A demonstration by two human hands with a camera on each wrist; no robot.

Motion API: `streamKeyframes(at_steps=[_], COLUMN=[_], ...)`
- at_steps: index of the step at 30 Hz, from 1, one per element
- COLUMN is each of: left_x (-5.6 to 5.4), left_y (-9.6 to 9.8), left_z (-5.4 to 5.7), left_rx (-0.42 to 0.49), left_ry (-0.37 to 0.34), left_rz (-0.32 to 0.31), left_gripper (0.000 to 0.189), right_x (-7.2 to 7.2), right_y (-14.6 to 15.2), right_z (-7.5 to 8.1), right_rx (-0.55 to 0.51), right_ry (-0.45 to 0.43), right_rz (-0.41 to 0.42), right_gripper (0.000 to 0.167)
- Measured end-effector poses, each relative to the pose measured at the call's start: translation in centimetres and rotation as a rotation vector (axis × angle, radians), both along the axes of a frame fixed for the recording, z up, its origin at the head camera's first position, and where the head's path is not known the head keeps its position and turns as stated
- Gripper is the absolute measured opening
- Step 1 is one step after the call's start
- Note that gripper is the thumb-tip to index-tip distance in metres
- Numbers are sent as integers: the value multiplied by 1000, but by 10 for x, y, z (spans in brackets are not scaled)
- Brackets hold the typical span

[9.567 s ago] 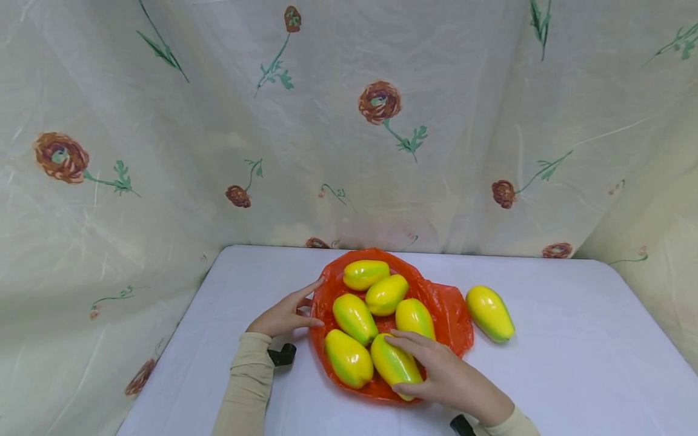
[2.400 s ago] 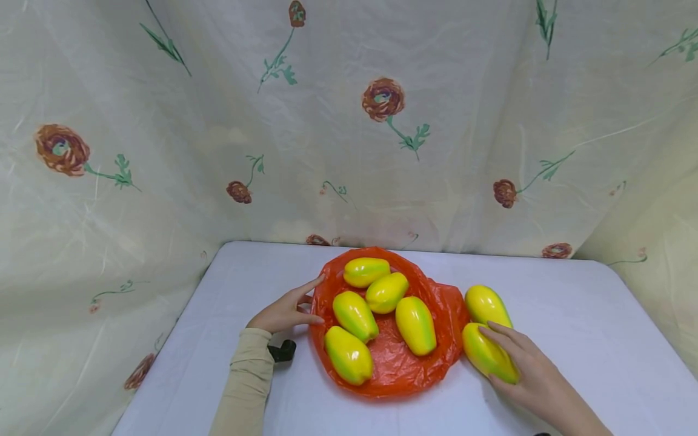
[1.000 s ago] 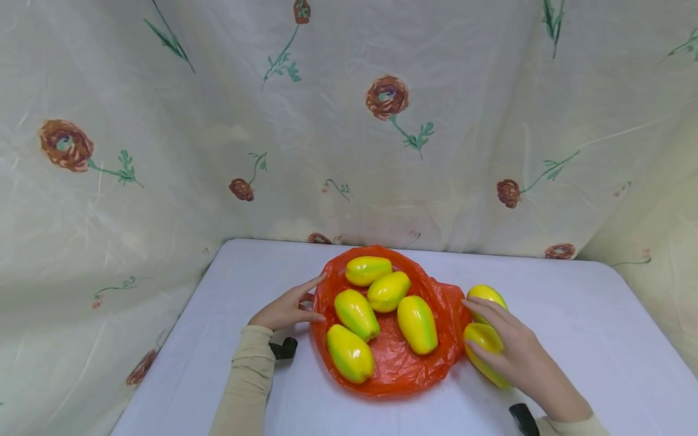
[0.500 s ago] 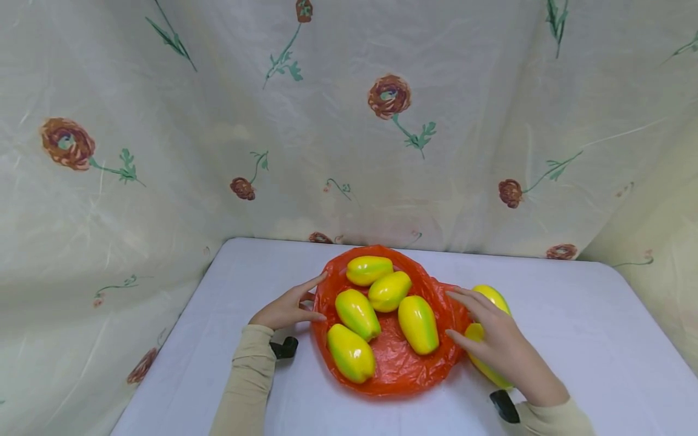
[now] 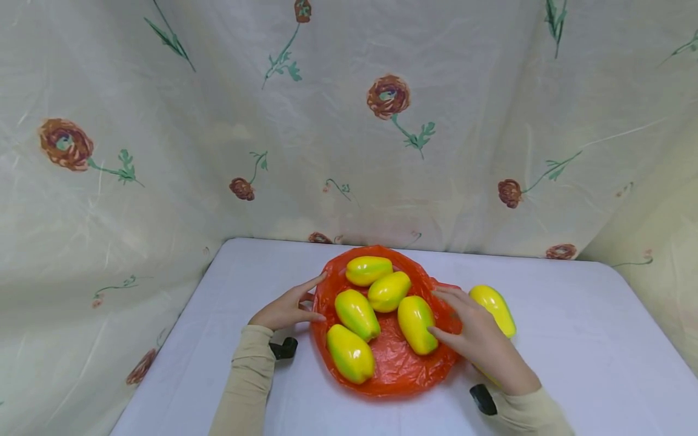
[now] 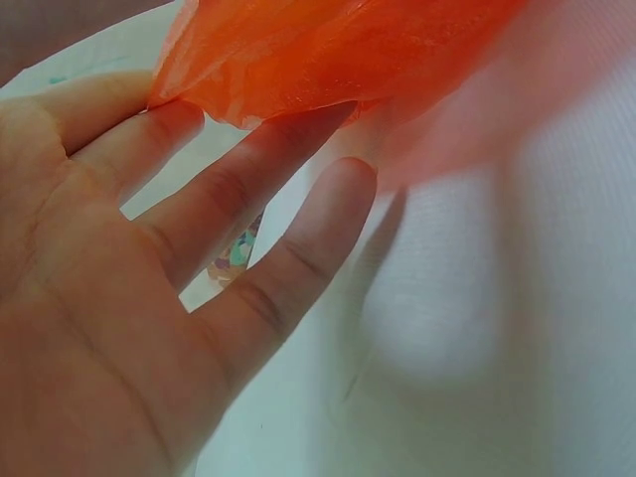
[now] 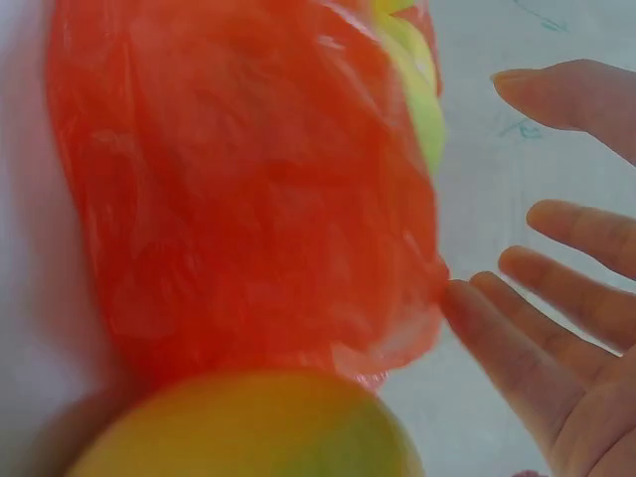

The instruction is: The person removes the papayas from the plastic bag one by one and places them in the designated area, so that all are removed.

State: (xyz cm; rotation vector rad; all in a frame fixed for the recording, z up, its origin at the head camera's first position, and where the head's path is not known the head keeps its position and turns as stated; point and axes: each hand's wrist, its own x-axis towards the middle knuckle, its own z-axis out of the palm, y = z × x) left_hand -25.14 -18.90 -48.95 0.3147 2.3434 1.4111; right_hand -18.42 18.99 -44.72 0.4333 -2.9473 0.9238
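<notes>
Red plastic bag sits on the bench, mouth spread into a rough circle, a crumpled flap out to its right. Five glossy yellow-green fruits lie inside it: two at the far side, two down the left, one at the right. Bare red plastic shows at the near side.

Your left hand is at the bag's left rim, thumb and fingers spread. Left wrist view: fingertips extended against the plastic, nothing clenched. Your right hand is at the bag's right side, empty, fingers apart and reaching inward. Its thumb tip overlaps the right-hand fruit from above; you cannot tell whether they touch.

Outside the bag, to its right: one loose fruit just beyond your right hand. A second loose fruit lies nearer you, mostly hidden under that hand in the head view, large and blurred in the right wrist view.

Beige sleeves on both your forearms, a black wrist piece at each wrist. White bench underneath; pale curtain with brown flowers behind and at both sides.
</notes>
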Motion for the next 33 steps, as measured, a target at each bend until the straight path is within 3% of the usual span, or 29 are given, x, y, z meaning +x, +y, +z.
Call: streamKeyframes(at_steps=[8, 22, 33], left_x=[0, -3, -2], left_y=[-1, -1, -1], left_z=[0, -4, -4], left_rx=[10, 2, -1], left_ry=[-7, -9, -3], left_rz=[-3, -5, -11], left_gripper=[87, 88, 88], right_x=[-4, -9, -12], right_y=[-16, -24, -26], right_z=[-9, -24, -26], right_rx=[35, 36, 5], right_ry=[62, -25, -177], right_rz=[32, 0, -55], right_gripper=[65, 72, 82])
